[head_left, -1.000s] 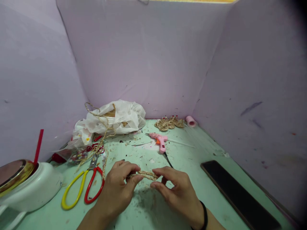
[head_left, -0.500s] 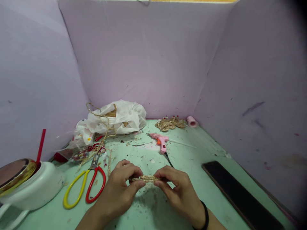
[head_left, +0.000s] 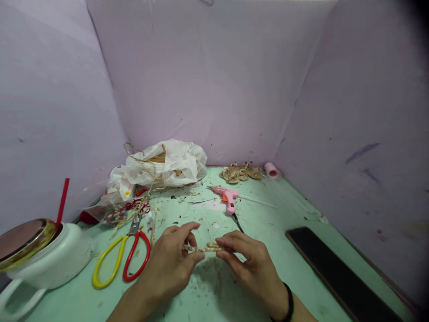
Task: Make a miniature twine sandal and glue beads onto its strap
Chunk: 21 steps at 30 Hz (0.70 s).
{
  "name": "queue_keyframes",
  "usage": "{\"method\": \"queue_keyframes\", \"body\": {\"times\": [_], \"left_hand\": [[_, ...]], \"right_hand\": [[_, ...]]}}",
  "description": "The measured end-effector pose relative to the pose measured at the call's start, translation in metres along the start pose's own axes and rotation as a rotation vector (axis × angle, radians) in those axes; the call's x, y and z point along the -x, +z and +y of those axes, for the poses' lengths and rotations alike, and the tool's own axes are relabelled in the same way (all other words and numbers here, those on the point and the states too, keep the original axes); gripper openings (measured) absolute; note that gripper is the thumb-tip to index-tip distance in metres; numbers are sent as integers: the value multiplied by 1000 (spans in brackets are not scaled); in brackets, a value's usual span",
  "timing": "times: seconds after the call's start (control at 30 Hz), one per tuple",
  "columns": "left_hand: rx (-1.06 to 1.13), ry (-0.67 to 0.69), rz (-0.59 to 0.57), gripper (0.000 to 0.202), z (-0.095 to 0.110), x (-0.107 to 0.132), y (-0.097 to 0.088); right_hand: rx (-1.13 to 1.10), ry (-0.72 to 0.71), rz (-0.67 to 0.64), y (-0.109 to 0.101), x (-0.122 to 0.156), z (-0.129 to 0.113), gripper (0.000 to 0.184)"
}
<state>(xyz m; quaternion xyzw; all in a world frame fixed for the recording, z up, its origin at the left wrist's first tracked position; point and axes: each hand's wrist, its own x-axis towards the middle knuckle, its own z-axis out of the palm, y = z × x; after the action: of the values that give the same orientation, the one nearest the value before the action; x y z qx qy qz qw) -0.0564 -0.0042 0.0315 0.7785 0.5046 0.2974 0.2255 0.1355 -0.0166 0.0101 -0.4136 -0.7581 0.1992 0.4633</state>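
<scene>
A tan braided straw cord (head_left: 210,247) stretches between my two hands, low over the table. My right hand (head_left: 250,259) is closed, pinching a doubled part of it between thumb and fingers. My left hand (head_left: 174,257) keeps the other part at its thumb and inner fingers, with the index finger raised off it. Left of that hand lie scissors (head_left: 129,250) with one yellow and one red handle. Beyond my hands a pink glue gun (head_left: 228,197) rests on its side. The cord's ends are hidden behind my fingers.
At the back stand a white plastic bag (head_left: 187,163), several coiled straw pieces (head_left: 237,173) and a pink spool (head_left: 272,171). A white cup (head_left: 60,255) with a lid (head_left: 30,239) and red straw (head_left: 62,201) is at left. A dark phone (head_left: 338,273) lies at right.
My left index finger has lifted off the cord, and the strands between my hands have shifted, with a single strand showing near the left thumb. The view has moved slightly.
</scene>
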Motion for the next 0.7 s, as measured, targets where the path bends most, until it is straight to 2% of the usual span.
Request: {"method": "queue_keyframes", "body": {"times": [0.1, 0.23, 0.37, 0.53, 0.7], "left_hand": [[-47, 77, -5, 7, 1, -1, -3], [-30, 262, 51, 10, 6, -1, -6], [-68, 413, 46, 14, 7, 1, -6], [-135, 395, 46, 13, 3, 0, -4], [-146, 338, 31, 12, 2, 0, -3]], "right_hand": [[15, -1, 15, 1, 0, 4, 16], [19, 16, 4, 3, 1, 6, 15], [73, 57, -19, 4, 2, 5, 15], [-13, 139, -32, 2, 0, -2, 14], [-247, 429, -140, 3, -5, -7, 19]]}}
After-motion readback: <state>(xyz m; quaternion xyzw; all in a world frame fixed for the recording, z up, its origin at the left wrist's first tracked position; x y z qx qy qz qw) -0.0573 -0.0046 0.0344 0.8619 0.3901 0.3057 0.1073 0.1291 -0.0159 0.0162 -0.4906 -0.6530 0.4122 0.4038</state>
